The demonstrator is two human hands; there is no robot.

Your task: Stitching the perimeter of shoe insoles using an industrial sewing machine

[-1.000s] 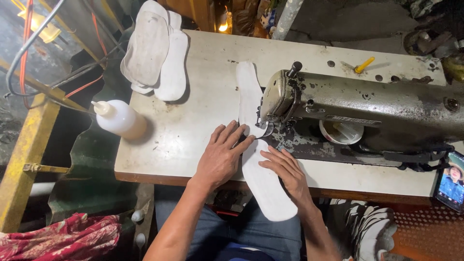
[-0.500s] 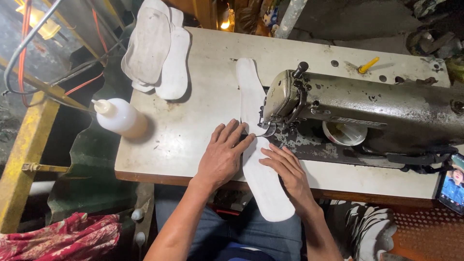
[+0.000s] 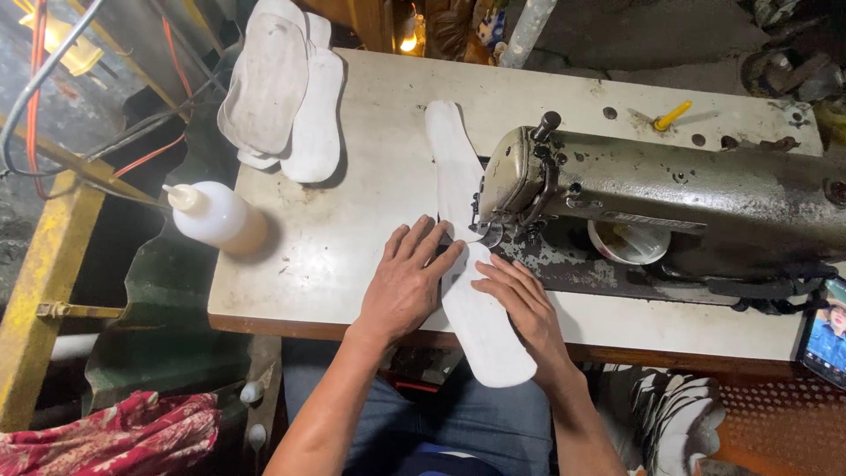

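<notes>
A long white insole-shaped piece (image 3: pixel 480 326) lies under the needle of a worn grey sewing machine (image 3: pixel 670 207); its near end hangs past the table's front edge and its far end (image 3: pixel 449 154) reaches up the table. My left hand (image 3: pixel 405 282) rests flat, fingers spread, on the table and on the left edge of the piece. On the piece's right side, just in front of the presser foot, my right hand (image 3: pixel 520 304) presses flat. Neither hand grips anything.
A stack of white insole pieces (image 3: pixel 282 92) sits at the table's far left corner. A white squeeze bottle (image 3: pixel 216 216) lies at the left edge. The stained white table (image 3: pixel 352 238) also holds a yellow object (image 3: pixel 671 115). A phone (image 3: pixel 827 339) shows at far right.
The white piece has moved a little away from me under the needle, with both hands following it.
</notes>
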